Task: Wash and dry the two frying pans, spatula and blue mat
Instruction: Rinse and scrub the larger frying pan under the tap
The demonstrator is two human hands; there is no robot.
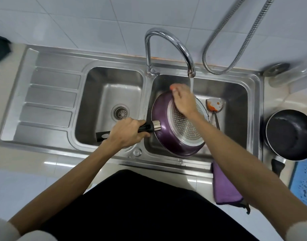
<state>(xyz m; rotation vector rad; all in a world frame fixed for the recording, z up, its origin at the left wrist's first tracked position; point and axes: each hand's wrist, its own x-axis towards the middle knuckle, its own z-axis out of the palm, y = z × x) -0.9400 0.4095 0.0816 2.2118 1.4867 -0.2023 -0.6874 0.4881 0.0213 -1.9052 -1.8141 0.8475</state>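
Observation:
A purple frying pan (164,131) is held upside down and tilted over the right sink basin (236,108), its dotted metal base facing up. My left hand (126,134) grips its black handle. My right hand (183,100) lies on the pan's base near the far rim, fingers pressed on something orange that is mostly hidden. Water runs from the tap (168,42) just behind that hand. A metal spatula (214,106) smeared with red sauce lies in the right basin. A black frying pan (290,134) sits on the counter at right, partly over a blue mat (304,181).
The left basin (107,94) holds only its drain. A ribbed draining board (48,96) lies at far left. A purple cloth (224,186) hangs over the sink's front edge. A metal shower hose (236,40) loops from the tiled wall. A lid (277,68) lies at back right.

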